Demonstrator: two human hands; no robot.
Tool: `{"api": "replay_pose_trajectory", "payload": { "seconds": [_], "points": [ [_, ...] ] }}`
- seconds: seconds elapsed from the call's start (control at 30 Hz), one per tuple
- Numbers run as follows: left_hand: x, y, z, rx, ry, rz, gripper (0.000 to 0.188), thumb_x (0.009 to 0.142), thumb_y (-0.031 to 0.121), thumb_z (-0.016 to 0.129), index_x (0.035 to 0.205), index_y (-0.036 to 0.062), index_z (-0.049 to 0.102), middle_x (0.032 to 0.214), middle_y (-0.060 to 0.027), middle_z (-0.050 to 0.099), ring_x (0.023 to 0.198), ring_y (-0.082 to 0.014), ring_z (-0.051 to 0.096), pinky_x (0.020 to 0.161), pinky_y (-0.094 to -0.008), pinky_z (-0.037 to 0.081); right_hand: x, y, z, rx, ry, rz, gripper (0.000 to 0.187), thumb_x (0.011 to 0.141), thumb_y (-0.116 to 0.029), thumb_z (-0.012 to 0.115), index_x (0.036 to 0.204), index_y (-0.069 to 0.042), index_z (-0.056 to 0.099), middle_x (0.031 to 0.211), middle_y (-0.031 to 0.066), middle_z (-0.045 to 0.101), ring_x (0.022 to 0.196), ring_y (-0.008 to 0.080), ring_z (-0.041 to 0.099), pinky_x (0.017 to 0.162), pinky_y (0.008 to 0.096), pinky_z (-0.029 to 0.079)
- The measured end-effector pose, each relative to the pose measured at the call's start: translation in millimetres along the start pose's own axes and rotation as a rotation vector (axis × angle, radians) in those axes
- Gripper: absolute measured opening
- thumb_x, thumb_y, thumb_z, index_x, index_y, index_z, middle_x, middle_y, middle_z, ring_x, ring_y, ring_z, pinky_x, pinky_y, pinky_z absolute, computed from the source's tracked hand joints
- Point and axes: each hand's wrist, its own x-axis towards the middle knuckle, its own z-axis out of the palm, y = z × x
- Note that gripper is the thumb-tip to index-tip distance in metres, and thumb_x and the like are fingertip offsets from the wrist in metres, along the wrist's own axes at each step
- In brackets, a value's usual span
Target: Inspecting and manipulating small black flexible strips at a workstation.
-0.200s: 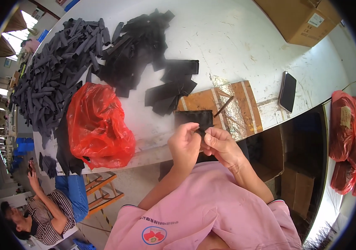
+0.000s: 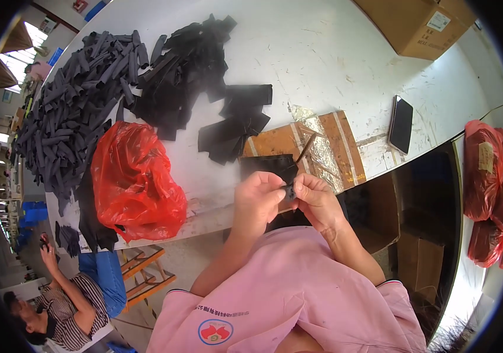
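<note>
My left hand and my right hand meet at the table's near edge, each with thumb and fingers pinched. Between their fingertips is a small dark piece, mostly covered, which looks like fabric. Just beyond the hands, a flat black fabric piece lies on a brown board with light tape strips. A thin dark stick slants over the board, its lower end close to my right hand. Farther off are more flat black pieces.
A heap of rolled dark grey pieces covers the table's left. Nearer lies a red plastic bag. A phone and a cardboard box are at right. Red bags hang far right. A person sits at lower left.
The whole view has shifted slightly. My fingertips have moved a little against each other, and more of the small dark piece shows between them.
</note>
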Motion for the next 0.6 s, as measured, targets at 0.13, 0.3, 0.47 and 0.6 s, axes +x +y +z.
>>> {"api": "replay_pose_trajectory", "payload": {
  "seconds": [0.13,0.3,0.47,0.6],
  "points": [
    [-19,22,8,-0.323,-0.542,-0.183,0.039,0.071,-0.010,0.044,0.109,-0.0022,0.043,0.076,-0.0044,0.050,0.046,-0.0041,0.039,0.038,-0.0167,0.028,-12,-11,9,0.135,-0.204,-0.202,0.013,0.077,-0.017,0.063,0.075,-0.007,0.056,0.074,-0.0025,0.050,0.067,0.0062,0.044,0.064,0.0180,0.035],
    [-21,21,28,0.060,-0.269,0.054,0.039,0.075,-0.007,0.051,0.113,-0.0019,0.044,0.077,-0.0051,0.050,0.051,-0.0050,0.044,0.044,-0.0168,0.034,-16,-30,11,-0.322,-0.099,-0.524,0.006,0.078,-0.007,0.059,0.075,-0.003,0.055,0.083,0.0022,0.051,0.071,0.0096,0.047,0.066,0.0200,0.038],
    [-20,15,44,0.242,-0.008,0.452,0.015,0.079,-0.005,0.055,0.094,-0.0036,0.056,0.084,-0.0047,0.054,0.064,-0.0060,0.051,0.052,-0.0170,0.041,-20,-40,30,-0.738,0.104,-0.870,0.008,0.071,0.001,0.061,0.075,-0.002,0.054,0.075,0.0089,0.055,0.069,0.0196,0.055,0.056,0.0272,0.044],
    [-16,31,48,0.224,-0.060,0.525,0.013,0.077,-0.007,0.056,0.090,-0.0034,0.056,0.086,-0.0063,0.054,0.080,-0.0099,0.050,0.072,-0.0205,0.040,-25,-63,41,-0.885,0.108,-1.007,0.010,0.069,0.001,0.063,0.075,-0.002,0.055,0.075,0.0084,0.055,0.068,0.0194,0.055,0.054,0.0259,0.044]
  ]
}}
